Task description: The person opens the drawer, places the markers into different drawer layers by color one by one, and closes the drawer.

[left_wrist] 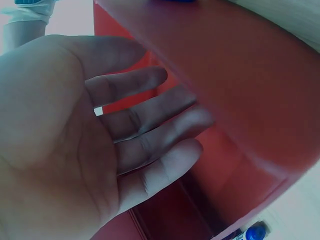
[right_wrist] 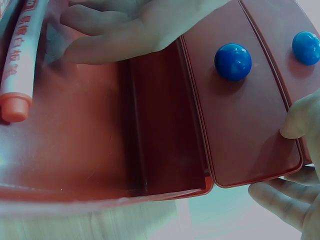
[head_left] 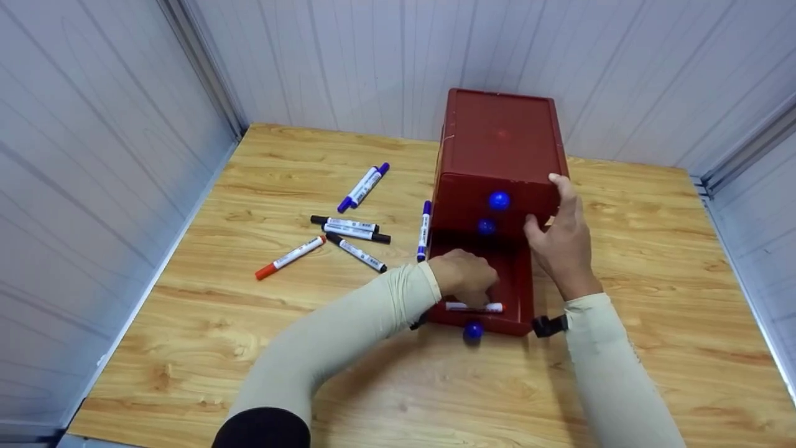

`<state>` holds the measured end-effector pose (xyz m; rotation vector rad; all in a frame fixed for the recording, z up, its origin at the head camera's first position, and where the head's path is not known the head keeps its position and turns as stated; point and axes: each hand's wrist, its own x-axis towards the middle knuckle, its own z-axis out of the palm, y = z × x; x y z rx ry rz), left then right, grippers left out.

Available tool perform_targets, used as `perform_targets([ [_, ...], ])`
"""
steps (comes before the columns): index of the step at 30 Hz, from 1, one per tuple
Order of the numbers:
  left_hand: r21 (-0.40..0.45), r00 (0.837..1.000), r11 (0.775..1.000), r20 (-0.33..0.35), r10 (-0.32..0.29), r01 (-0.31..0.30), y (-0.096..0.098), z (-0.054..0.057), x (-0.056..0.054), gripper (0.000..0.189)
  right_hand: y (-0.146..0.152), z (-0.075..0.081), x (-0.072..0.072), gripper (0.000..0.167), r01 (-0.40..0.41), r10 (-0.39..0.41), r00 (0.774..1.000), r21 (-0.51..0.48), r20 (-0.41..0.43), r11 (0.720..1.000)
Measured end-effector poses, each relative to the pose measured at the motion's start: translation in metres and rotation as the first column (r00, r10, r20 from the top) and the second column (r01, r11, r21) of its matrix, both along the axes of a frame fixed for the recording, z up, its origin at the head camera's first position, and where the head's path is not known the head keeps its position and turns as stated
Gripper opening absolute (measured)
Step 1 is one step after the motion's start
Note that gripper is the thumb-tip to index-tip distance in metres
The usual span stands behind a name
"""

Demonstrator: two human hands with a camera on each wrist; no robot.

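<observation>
A dark red drawer cabinet (head_left: 500, 134) stands at the back right, its bottom drawer (head_left: 516, 280) pulled out toward me. My left hand (head_left: 463, 277) reaches into that drawer; its palm and loosely extended fingers (left_wrist: 165, 170) show in the left wrist view, with nothing held. Under it lies a white marker (head_left: 457, 306) with a red cap, across the drawer near the front wall. Gripping the cabinet's right front corner is my right hand (head_left: 564, 242), thumb on a drawer front and fingers round the side. Blue round knobs (right_wrist: 233, 62) sit on the drawer fronts.
Left of the cabinet lie two purple markers (head_left: 364, 186), several black markers (head_left: 357, 252) and a red marker (head_left: 290, 257). Another purple marker (head_left: 424, 230) lies close along the cabinet's left side. Pale panel walls (head_left: 348, 68) enclose the wooden table (head_left: 205, 361).
</observation>
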<state>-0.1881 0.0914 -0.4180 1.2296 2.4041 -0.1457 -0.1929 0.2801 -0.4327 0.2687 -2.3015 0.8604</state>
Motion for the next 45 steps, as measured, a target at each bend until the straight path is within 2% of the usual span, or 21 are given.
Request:
perform_targets([
  [7,-0.009,1.000,1.000,0.001,-0.007,0.007,-0.003,0.001,-0.002,0.023,0.000,0.001,0.000,0.069,0.000,0.000,1.000,0.010,0.005,1.000],
  [12,0.011,1.000,1.000,0.007,-0.029,0.029,-0.007,0.000,0.001,0.026,0.000,0.000,0.001,0.069,0.004,-0.004,1.000,0.008,0.019,1.000],
  [17,0.117,0.999,0.993,-0.026,-0.031,0.034,-0.016,-0.001,0.004,0.022,0.000,-0.001,0.001,0.071,0.007,-0.007,1.000,-0.002,0.015,1.000],
  [20,0.215,0.999,0.976,-0.040,-0.009,0.018,-0.025,-0.003,0.004,0.021,-0.001,-0.001,0.001,0.072,0.006,-0.006,1.000,-0.009,0.007,1.000],
  [26,0.404,0.998,0.915,-0.052,0.026,-0.002,-0.036,-0.012,0.003,0.023,0.000,0.000,0.001,0.072,0.016,-0.016,1.000,-0.004,0.003,1.000],
  [30,0.474,0.992,0.880,-0.122,0.039,0.023,-0.040,-0.017,0.003,0.022,0.001,0.001,0.001,0.071,0.017,-0.017,1.000,-0.001,0.003,1.000],
  [35,0.541,0.975,0.839,-0.211,0.066,0.060,-0.046,-0.016,0.002,0.016,0.001,0.002,0.001,0.070,0.016,-0.016,1.000,-0.011,0.010,1.000],
  [40,0.636,0.975,0.767,-0.210,0.071,0.081,-0.059,-0.019,0.000,0.015,0.001,0.001,0.001,0.069,0.017,-0.017,1.000,-0.005,0.014,1.000],
  [42,0.675,0.979,0.735,-0.187,0.087,0.064,-0.066,-0.022,0.000,0.017,0.000,0.001,0.001,0.069,0.014,-0.014,1.000,0.001,0.016,1.000],
  [45,0.736,0.976,0.677,-0.157,0.148,0.016,-0.077,-0.026,-0.001,0.017,0.000,0.001,0.000,0.069,0.011,-0.011,1.000,0.006,0.019,1.000],
])
